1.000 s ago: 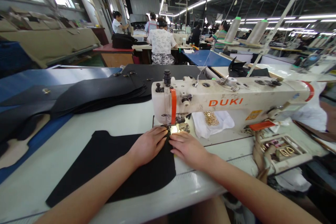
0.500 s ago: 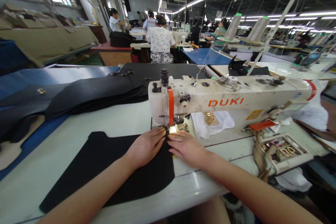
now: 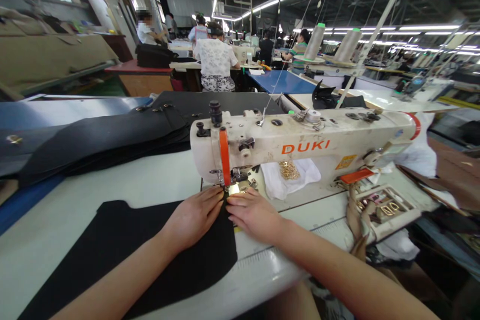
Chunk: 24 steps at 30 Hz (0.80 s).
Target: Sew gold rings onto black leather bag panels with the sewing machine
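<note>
A flat black fabric panel (image 3: pixel 123 240) lies on the pale sewing table, its right edge running under the presser foot (image 3: pixel 226 189) of a white sewing machine (image 3: pixel 258 132). My left hand (image 3: pixel 195 215) rests on the panel with fingers stretched out, their tips just left of the foot. Close to the foot's right side, my right hand (image 3: pixel 255 215) has its fingers and thumb together at the panel's edge, seemingly pinching it. My fingertips partly hide the edge at the needle. A small lamp lights this spot.
Stacked dark panels (image 3: pixel 112 130) with metal fittings lie at the left. Behind the needle area, a white cloth (image 3: pixel 275 185) holds gold-coloured hardware (image 3: pixel 288 170). A parts tray (image 3: pixel 393 210) sits at the right. Thread cones (image 3: pixel 347 46) stand behind; people work further back.
The view has turned slightly right, so the machine and table appear further left. Both hands stay beside the presser foot, and the panel's place under it looks nearly the same.
</note>
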{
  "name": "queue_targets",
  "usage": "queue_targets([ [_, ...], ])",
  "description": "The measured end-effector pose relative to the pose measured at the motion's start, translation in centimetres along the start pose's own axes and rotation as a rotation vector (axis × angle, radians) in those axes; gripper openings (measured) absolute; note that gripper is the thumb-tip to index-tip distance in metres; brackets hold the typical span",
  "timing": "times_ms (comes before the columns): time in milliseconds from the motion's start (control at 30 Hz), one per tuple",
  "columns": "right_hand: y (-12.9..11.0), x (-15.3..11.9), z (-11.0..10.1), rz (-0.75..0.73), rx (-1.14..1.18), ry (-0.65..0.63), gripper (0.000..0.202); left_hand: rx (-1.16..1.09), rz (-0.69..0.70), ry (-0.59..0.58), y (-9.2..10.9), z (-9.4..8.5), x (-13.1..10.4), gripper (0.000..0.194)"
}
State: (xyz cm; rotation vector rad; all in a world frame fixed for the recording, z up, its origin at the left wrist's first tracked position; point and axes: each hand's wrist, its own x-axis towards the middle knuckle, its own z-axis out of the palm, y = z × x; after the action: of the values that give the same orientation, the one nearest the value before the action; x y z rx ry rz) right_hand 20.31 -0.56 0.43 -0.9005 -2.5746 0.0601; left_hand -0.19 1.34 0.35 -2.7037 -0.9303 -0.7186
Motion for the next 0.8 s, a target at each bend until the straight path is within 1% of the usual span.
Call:
queue_targets([
  [233, 0.05, -0.06, 0.15, 0.018, 0.013, -0.009, 0.017, -0.056, -0.04, -0.022, -0.28, 0.11, -0.12, 0.033],
  [500, 0.08, 0.09, 0.01, 0.045, 0.026, -0.041, 0.02, 0.016, -0.002, -0.02, -0.59, 0.49, -0.03, 0.035],
  [800, -0.04, 0.23, -0.27, 0.043, -0.003, -0.056, 0.018, 0.006, -0.026, -0.037, -0.49, 0.24, 0.1, 0.036],
])
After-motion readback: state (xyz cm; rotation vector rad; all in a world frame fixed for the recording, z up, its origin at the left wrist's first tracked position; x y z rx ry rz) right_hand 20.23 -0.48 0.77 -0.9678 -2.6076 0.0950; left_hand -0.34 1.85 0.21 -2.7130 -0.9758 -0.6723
